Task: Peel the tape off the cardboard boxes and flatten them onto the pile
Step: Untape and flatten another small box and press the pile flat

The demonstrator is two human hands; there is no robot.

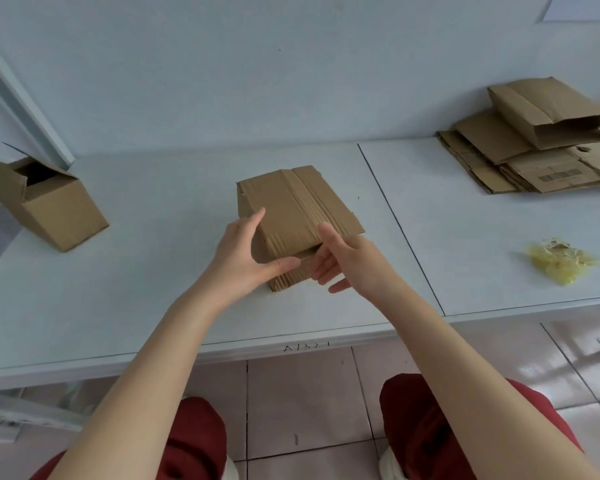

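Observation:
A brown cardboard box (pixel 291 206) stands in the middle of the white table (pixel 153 278), its top flaps closed with a torn strip down the middle. My left hand (pixel 243 254) grips its near left corner, thumb along the top edge, fingers across the front face. My right hand (pixel 340 258) holds the near right edge, thumb on top and fingers tucked under the front flap. A pile of flattened boxes (pixel 534 168) lies at the far right, with a half-collapsed box (pixel 548 112) on top. A crumpled wad of yellowish tape (pixel 558 261) lies at the right.
Another cardboard box (pixel 49 206) with its top open lies tilted at the table's left edge. A wall runs along the back of the table. The table's front edge is close to my knees, with tiled floor below.

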